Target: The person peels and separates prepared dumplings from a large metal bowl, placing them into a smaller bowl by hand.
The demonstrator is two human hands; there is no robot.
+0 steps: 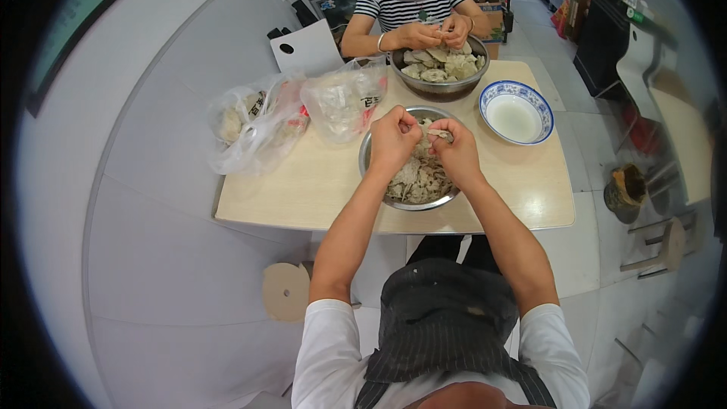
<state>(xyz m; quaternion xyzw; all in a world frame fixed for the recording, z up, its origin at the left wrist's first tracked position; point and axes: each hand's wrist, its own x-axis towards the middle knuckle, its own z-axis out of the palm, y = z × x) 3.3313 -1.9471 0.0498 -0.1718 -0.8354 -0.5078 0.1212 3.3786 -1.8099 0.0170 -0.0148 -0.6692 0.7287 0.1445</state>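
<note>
Both my hands are raised over a steel bowl (pixel 365 153) of shredded, pale grey-beige, mushroom-like pieces (pixel 416 182). A small pale mushroom-like piece (pixel 438 133) is pinched in the fingers of my right hand (pixel 459 155). Close beside it, my left hand (pixel 394 140) has thumb and fingers pressed together; what lies between them is hidden. Beyond my bowl stands a larger steel bowl (pixel 435 91), heaped with broader, leafy-looking pieces (pixel 447 64) of the same pale colour.
Across the table (pixel 303 201) a person in a striped shirt (pixel 416 4) holds both hands over the larger bowl. A blue-rimmed white bowl (pixel 516 112) with cloudy liquid is at the right. Clear plastic bags (pixel 261 121) lie at the left. A stool (pixel 666 246) stands on the floor.
</note>
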